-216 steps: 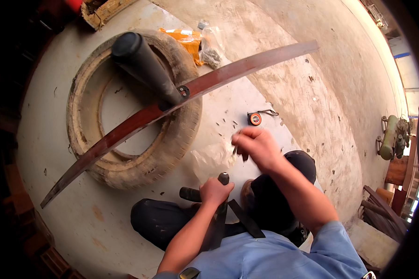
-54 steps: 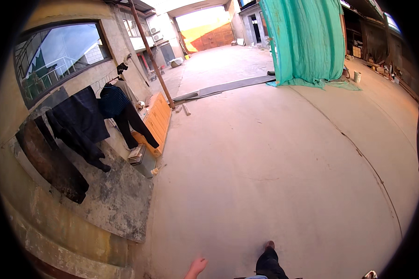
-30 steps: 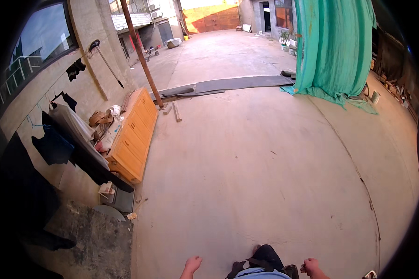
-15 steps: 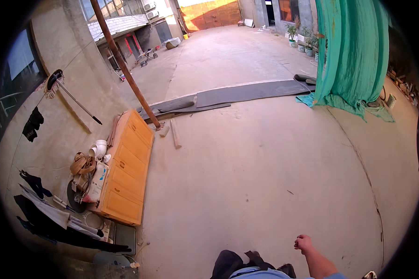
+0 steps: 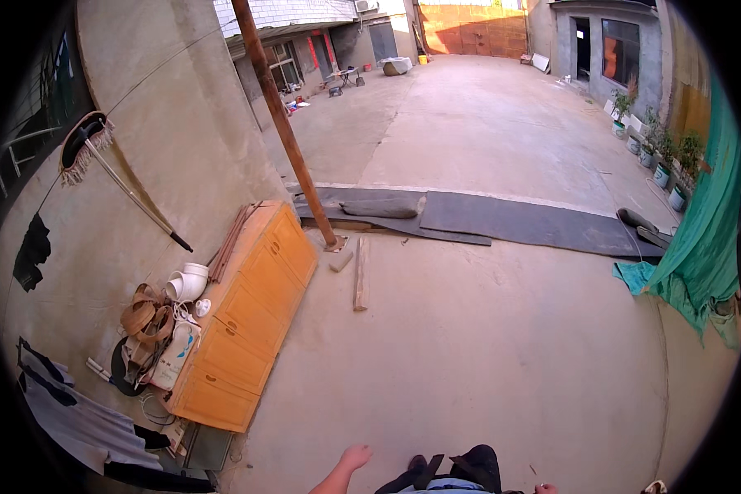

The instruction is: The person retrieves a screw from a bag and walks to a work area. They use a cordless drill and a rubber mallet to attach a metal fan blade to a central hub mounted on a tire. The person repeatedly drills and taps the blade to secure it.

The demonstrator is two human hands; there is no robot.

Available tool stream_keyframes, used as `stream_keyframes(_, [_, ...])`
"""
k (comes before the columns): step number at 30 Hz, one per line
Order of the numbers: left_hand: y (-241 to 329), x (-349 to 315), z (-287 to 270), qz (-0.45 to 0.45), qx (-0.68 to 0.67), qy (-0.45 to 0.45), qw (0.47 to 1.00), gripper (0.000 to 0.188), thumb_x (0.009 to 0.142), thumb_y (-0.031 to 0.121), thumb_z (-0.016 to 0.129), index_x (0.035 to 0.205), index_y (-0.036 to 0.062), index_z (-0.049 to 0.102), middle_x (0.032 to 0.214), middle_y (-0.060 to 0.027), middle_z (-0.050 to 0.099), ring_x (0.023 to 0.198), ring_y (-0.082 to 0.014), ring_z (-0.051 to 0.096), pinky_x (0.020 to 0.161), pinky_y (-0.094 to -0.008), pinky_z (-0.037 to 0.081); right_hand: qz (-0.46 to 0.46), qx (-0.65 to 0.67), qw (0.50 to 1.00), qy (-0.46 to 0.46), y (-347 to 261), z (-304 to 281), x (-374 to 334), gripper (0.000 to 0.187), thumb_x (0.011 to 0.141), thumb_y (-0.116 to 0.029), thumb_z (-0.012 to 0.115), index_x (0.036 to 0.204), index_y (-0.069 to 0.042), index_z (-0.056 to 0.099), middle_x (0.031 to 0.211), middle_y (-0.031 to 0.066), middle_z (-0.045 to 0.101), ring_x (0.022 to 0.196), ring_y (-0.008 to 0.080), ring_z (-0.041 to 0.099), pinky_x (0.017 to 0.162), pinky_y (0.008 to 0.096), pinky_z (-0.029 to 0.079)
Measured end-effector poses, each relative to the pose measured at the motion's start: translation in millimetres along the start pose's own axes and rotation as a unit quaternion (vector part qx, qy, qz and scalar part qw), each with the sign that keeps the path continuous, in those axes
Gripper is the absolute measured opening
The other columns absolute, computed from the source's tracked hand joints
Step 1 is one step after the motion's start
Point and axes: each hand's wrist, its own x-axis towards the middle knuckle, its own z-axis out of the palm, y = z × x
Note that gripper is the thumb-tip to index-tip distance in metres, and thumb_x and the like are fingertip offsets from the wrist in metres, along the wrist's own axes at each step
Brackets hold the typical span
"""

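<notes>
My left hand swings forward over the bare concrete floor, low in the picture. Its fingers look loosely curled, and no object shows in it. The wooden cabinet is the nearest large thing to it, off to the left and not touched. Only a small part of my right hand shows at the lower edge, beside my dark-clothed legs. Its fingers are mostly cut off, so its state cannot be made out.
White pipe elbows and brown straps lie on the cabinet. A rusty pole rises beyond it, near a wood block. Dark matting crosses the floor ahead. Green netting hangs right; a mop hangs left.
The view has turned left and moved forward, so the cabinet and matting appear nearer. My left hand has come into view, while my right hand has dropped almost out of it.
</notes>
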Motion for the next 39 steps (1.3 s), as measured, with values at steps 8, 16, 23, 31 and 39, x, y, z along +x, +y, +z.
stream_keyframes(8, [250.5,230.3,-198.9,0.008,-0.129,0.155,0.979,0.055,0.088,0.039,0.057,0.129,0.0033,0.061,0.125,-0.0185,0.065,0.121,-0.0324,0.059,0.102,-0.0392,0.046,0.052,0.008,0.999,-0.004,-211.8,73.9,217.8,0.031,0.096,-0.033,0.054,0.087,-0.005,0.06,0.065,0.0097,0.057,0.049,0.0216,0.053,0.042,0.0381,0.044])
stream_keyframes(16, [311.7,308.6,-179.8,-0.022,-0.01,-0.054,0.998,0.048,0.086,0.036,0.06,0.117,0.0011,0.068,0.107,-0.0191,0.071,0.094,-0.0287,0.07,0.085,-0.0381,0.054,-0.03,0.013,0.998,-0.044,-659.8,186.7,378.0,0.029,0.096,-0.014,0.046,0.121,0.0,0.052,0.069,0.01,0.061,0.047,0.0154,0.052,0.041,0.0302,0.045])
stream_keyframes(23, [409.5,486.3,-251.4,-0.053,-0.027,-0.158,0.986,0.046,0.083,0.037,0.059,0.113,0.0021,0.07,0.109,-0.021,0.069,0.101,-0.032,0.067,0.09,-0.0404,0.052,-0.08,-0.03,0.995,-0.047,-902.7,306.2,506.6,0.024,0.095,-0.011,0.045,0.119,-0.006,0.049,0.073,0.0094,0.062,0.048,0.0169,0.055,0.04,0.032,0.046])
stream_keyframes(31, [613.7,819.7,-561.0,-0.068,-0.218,0.129,0.965,0.051,0.087,0.036,0.059,0.123,0.0005,0.064,0.119,-0.0222,0.066,0.113,-0.0334,0.063,0.098,-0.0387,0.048,0.037,-0.063,0.997,-0.027,-1096.0,422.9,583.1,0.021,0.095,-0.005,0.039,0.115,-0.008,0.045,0.076,0.0148,0.062,0.049,0.0268,0.061,0.039,0.0413,0.051])
stream_keyframes(39, [815.4,1046.0,-831.4,0.004,-0.198,0.229,0.953,0.053,0.089,0.034,0.059,0.131,0.0021,0.059,0.122,-0.02,0.066,0.117,-0.0325,0.062,0.1,-0.0375,0.046,0.04,-0.085,0.993,-0.075,-1329.3,575.2,775.1,0.024,0.091,0.002,0.034,0.111,-0.005,0.045,0.071,0.0182,0.06,0.046,0.0316,0.061,0.037,0.0451,0.053])
